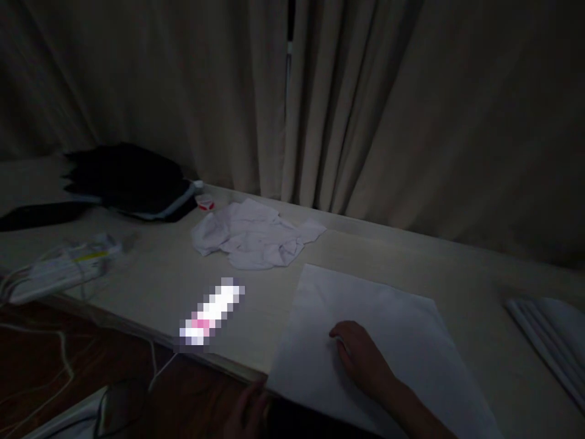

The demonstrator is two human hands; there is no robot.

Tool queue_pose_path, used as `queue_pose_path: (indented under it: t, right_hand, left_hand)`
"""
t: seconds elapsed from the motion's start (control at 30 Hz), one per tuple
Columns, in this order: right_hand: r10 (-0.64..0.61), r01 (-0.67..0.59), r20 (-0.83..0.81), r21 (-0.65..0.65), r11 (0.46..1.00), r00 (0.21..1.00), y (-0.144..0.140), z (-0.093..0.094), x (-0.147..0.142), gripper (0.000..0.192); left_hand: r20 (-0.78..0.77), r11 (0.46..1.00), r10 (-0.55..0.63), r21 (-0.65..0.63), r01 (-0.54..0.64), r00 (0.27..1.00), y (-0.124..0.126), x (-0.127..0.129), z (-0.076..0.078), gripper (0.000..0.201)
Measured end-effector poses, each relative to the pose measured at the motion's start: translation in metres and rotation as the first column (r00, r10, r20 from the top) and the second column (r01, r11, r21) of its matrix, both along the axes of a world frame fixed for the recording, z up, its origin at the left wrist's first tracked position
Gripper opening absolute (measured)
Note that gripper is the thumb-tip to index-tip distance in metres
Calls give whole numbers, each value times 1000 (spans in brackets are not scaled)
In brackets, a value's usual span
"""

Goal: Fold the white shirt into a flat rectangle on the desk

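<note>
The right hand (361, 356) lies flat and open on a white sheet (379, 341) spread on the tabletop (150, 274), pressing it down. The left hand (249, 408) curls at the sheet's near-left corner by the table edge, grip unclear. This looks like smoothing; next, steadying that overhanging corner. Crumpled white cloth (256, 235) lies beyond.

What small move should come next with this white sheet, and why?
Probably grip the near-left edge with the left hand and lift it. The right hand rests flat on the white sheet, whose near-left part overhangs the table edge, and the left hand already sits at that edge.
</note>
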State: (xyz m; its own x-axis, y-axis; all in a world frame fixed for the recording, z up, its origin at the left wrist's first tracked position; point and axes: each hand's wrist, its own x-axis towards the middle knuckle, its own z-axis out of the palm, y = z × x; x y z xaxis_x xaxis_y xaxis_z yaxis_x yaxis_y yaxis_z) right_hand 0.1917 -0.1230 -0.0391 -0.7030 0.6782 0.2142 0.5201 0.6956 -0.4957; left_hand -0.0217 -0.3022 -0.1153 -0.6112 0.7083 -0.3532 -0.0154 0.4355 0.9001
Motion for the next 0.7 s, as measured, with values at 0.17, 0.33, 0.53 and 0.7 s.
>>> queue_pose_path:
  t: [0.17, 0.33, 0.53, 0.7]
  right_hand:
    - [339, -347, 175, 15, 938, 924, 6, -2, -96, 35]
    - [469, -536, 403, 64, 842, 786, 9, -25, -138, 17]
    - [470, -592, 506, 103, 799, 723, 17, -28, -142, 12]
    - [437, -610, 590, 123, 783, 679, 17, -24, -151, 6]
  left_hand:
    - [202, 996, 29, 73, -45, 979, 0, 9, -12, 61]
    - [248, 997, -15, 79, -4, 969, 3, 9, -22, 58]
    - [201, 997, -48, 69, 35, 978, 10, 8, -10, 47]
    - [82, 997, -36, 64, 31, 996, 13, 7, -10, 41]
